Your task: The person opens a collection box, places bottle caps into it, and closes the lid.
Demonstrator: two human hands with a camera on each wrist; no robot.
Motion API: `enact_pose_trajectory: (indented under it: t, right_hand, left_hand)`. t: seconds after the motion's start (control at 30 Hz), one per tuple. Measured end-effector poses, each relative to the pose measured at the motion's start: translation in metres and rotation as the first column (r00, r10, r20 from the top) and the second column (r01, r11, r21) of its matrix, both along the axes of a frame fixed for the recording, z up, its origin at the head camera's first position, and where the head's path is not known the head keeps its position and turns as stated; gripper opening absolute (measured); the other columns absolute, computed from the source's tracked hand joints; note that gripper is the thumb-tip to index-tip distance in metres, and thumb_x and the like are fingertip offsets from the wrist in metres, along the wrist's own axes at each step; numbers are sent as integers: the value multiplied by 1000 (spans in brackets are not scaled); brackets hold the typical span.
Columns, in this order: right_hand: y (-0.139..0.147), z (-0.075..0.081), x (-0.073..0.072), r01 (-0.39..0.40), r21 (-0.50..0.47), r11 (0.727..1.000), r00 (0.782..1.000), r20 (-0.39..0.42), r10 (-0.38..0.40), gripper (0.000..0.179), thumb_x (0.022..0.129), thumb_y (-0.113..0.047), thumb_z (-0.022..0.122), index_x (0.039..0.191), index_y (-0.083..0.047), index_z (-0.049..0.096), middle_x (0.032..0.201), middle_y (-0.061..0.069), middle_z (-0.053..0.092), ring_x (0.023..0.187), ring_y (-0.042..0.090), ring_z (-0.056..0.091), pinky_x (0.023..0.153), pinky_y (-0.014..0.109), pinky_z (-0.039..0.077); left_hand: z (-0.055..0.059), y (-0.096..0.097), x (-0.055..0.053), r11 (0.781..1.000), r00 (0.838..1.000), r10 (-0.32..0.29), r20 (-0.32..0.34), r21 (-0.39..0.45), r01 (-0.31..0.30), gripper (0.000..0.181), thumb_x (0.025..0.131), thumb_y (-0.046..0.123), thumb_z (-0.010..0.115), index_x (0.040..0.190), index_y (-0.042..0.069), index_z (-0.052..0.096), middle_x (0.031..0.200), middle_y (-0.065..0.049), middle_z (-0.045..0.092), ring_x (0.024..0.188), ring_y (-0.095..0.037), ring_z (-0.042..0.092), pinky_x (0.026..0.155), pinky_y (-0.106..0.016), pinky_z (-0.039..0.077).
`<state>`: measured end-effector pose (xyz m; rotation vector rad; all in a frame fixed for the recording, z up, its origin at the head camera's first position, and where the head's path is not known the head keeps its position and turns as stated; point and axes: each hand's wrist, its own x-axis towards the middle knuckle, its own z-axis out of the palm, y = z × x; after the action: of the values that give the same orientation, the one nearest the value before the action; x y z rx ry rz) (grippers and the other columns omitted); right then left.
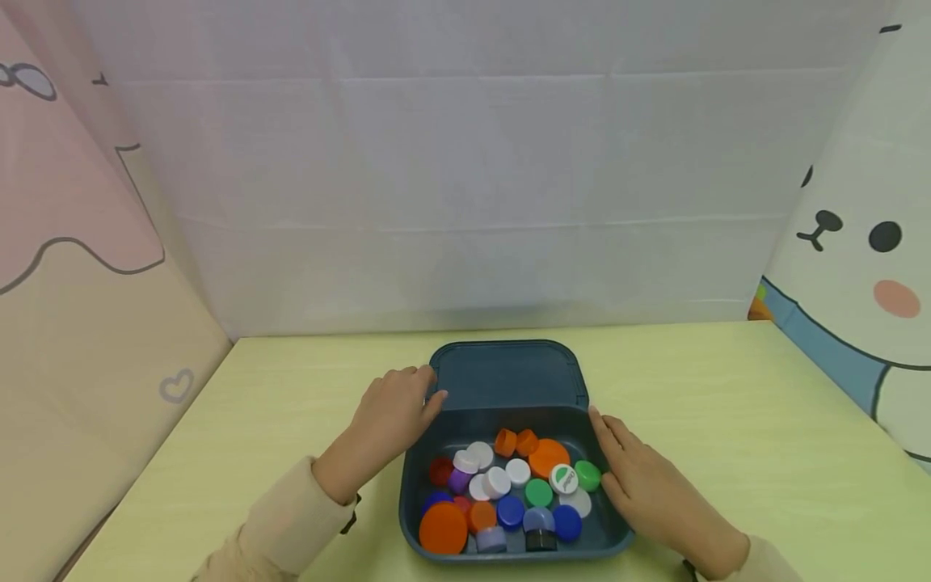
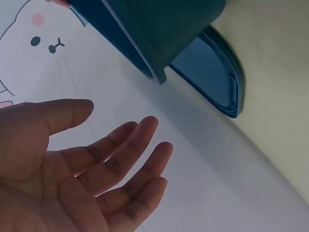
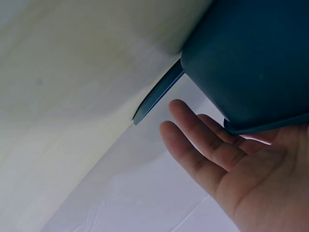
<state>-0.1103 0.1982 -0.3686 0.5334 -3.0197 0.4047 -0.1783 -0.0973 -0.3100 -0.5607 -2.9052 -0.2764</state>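
A dark blue plastic box (image 1: pixel 518 559) sits on the table, filled with loose bottle caps in orange, white, green, blue, purple and red. Behind it lies its matching lid (image 1: pixel 507 373), flat on the table. My left hand (image 1: pixel 396 414) is over the box's back left corner, and the left wrist view shows its loosely bent fingers (image 2: pixel 123 159) apart from the box, holding nothing. Along the right rim rests my right hand (image 1: pixel 647 489), fingers fairly straight. In the right wrist view, its palm and thumb side meet the rim while the other fingers (image 3: pixel 193 130) extend past the wall.
A pale yellow table (image 1: pixel 727 404) spreads around the box. White cloth (image 1: pixel 465 202) hangs behind it. Printed cloth panels with cartoon figures close off the left side (image 1: pixel 87 339) and the right side (image 1: pixel 858 267).
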Motion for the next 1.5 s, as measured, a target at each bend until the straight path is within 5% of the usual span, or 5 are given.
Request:
enact_pose_trajectory:
  t: [0.33, 0.77, 1.2, 1.5]
  right_hand:
    - [0, 0, 1, 8, -2, 1000, 1000, 24, -8, 62, 88, -16, 51, 143, -2, 25, 139, 19, 38, 118, 31, 49, 94, 47, 43]
    - [-1, 1, 1, 15, 1, 1000, 999, 33, -15, 63, 88, -17, 51, 143, -2, 24, 138, 19, 38, 116, 30, 50, 93, 47, 44]
    - [-1, -1, 1, 7, -5, 1000, 1000, -3, -7, 61, 87, -15, 52, 142, -2, 27, 138, 18, 40, 116, 29, 51, 93, 46, 44]
    - [-1, 2, 0, 13, -5, 1000, 1000, 28, -13, 62, 88, -17, 51, 143, -2, 25, 139, 18, 39, 118, 30, 49, 94, 47, 44]
  left_hand:
    - [-12, -8, -29, 995, 987, 82, 136, 48, -90, 33, 85, 28, 63, 105, 2, 59, 88, -10, 66, 72, -20, 62, 58, -31, 49]
    - [-30, -14, -52, 988, 965, 135, 227, 42, -148, 35, 86, 25, 61, 109, -1, 58, 99, -15, 65, 75, -26, 61, 61, -37, 50]
    - [-54, -14, -67, 985, 952, 169, 255, -9, -173, 35, 81, 26, 67, 105, 2, 59, 99, -14, 65, 82, -29, 63, 65, -40, 51]
    - [-66, -12, -73, 981, 950, 196, 241, -38, -193, 25, 81, 28, 67, 87, 5, 60, 83, -9, 64, 72, -26, 61, 60, -39, 49]
